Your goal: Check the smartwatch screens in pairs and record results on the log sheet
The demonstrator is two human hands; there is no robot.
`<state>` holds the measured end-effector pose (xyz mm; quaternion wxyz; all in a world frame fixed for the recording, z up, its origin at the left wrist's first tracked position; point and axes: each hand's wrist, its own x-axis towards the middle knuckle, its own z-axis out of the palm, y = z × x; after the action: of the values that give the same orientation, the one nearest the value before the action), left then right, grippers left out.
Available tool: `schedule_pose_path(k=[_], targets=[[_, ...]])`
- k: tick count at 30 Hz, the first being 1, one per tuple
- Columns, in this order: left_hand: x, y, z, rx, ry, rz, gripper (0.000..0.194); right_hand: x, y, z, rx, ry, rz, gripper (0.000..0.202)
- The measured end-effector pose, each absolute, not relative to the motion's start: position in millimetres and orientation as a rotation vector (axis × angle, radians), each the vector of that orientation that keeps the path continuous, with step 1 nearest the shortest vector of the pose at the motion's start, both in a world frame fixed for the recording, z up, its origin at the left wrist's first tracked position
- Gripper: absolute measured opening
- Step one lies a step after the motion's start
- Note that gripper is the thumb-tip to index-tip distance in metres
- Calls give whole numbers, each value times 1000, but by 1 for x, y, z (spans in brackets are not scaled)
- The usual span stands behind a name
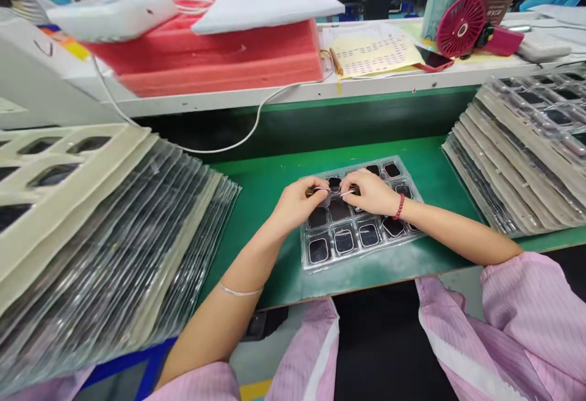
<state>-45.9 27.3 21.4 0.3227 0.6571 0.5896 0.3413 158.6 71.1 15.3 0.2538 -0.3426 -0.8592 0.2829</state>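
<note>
A clear plastic tray (336,259) lies on the green bench, its compartments holding several dark squarish parts with light rims. Over its back left part, my left hand (300,202) pinches one thin, rimmed part (324,197) between thumb and fingers. Just to the right, my right hand (372,192) pinches another thin, light-edged part (348,193) above the tray. The two hands are close together but apart. One dark part (343,241) sits in the front row of the tray.
Tall stacks of trays stand at the left (137,236) and right (517,163). Behind, a white shelf (220,97) carries red foam (220,53), papers (375,50), a phone (434,59) and a small fan (461,26). A white cable (256,123) hangs down.
</note>
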Motion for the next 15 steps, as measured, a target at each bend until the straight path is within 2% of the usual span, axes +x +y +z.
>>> schedule_pose_path(k=[3,6,11,15], targets=[[-59,6,-4,1950,1770,809,14,145,61,4,-961,-2504,542,10],[-60,-2,-15,2044,1832,798,21,150,66,10,-981,-2577,407,14],[-25,18,-6,2253,1663,686,19,197,81,28,-1077,-2705,226,18],[12,34,0,2325,1618,535,19,228,76,17,-1245,-2669,190,13]])
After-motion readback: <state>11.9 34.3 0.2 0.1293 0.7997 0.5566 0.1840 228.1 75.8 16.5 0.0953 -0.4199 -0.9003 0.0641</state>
